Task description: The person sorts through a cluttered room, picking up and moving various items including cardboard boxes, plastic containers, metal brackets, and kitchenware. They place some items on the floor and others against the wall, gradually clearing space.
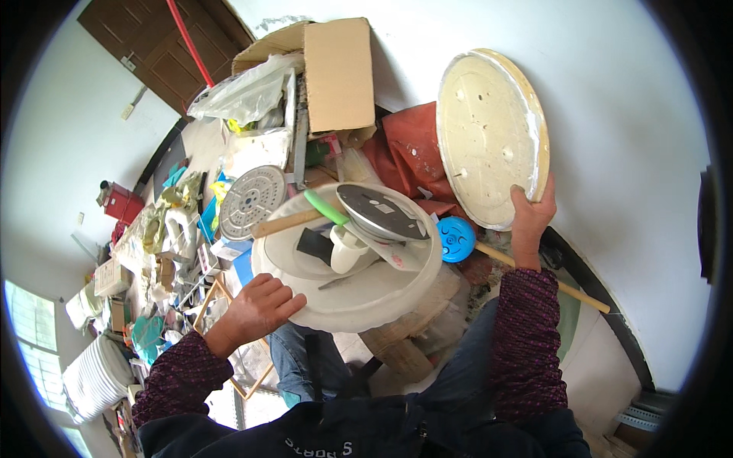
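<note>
My right hand [532,217] grips the lower edge of a large round cream-coloured lid or board [487,137], thumb on its face. The lid stands tilted by the white wall, with white residue along its rim. My left hand [260,309], fingers partly curled, overlaps the near left rim of a translucent white plastic basin [355,320]; whether it grips the rim cannot be told. In the basin lie a dark oval lid-like object [383,212], a green-handled tool [326,207], a wooden handle [286,223], a white plastic cup-like piece [346,249] and a black flat piece [315,246].
A perforated metal steamer plate [253,201] leans left of the basin. Behind are a cardboard box [338,74] and red-brown sheeting [412,143]. A blue round plastic piece [456,239] and a wooden stick [578,297] lie at right. Household clutter and a wooden frame [257,383] fill the left.
</note>
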`<state>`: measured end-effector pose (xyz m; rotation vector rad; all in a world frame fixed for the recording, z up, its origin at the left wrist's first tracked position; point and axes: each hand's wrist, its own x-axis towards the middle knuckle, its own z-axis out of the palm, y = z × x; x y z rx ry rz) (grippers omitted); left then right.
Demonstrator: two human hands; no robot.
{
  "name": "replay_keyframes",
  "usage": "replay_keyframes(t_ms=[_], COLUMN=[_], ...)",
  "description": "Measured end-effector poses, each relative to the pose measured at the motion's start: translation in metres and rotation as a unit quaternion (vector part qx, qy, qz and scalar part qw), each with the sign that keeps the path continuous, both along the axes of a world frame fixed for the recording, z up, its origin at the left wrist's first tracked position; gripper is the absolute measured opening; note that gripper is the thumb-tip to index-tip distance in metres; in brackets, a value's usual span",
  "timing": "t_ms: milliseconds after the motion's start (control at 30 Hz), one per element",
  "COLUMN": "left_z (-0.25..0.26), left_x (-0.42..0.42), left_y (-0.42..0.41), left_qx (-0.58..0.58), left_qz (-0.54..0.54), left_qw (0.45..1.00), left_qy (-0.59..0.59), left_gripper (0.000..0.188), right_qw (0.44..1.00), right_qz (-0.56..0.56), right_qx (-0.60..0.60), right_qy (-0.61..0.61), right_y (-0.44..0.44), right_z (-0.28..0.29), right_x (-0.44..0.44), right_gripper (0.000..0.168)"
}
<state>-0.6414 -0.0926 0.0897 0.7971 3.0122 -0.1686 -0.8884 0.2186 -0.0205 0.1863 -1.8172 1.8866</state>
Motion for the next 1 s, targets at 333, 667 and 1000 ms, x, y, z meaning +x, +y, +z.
replay_keyframes(t_ms=[333,667,1000], left_z=[-0.003,-0.014,-0.051], left_x=[0.019,-0.024,-0.035], left_y=[-0.015,-0.101,-0.178], left_qx=[0.167,0.664,0.893], left_qz=[0.100,0.323,0.315], left_qw=[0.980,0.663,0.302], left_qy=[-0.027,0.122,0.111], left_gripper=[0.063,0.057,0.055], right_qw=[1.000,1.000,0.999], right_qz=[-0.007,0.019,0.013], right_qx=[-0.015,-0.023,-0.037], right_qy=[0.016,0.009,0.015], right_y=[-0.005,-0.016,-0.012], right_z=[0.008,0.010,0.003], right_x=[0.004,0.009,0.000], right_gripper=[0.041,0.047,0.045])
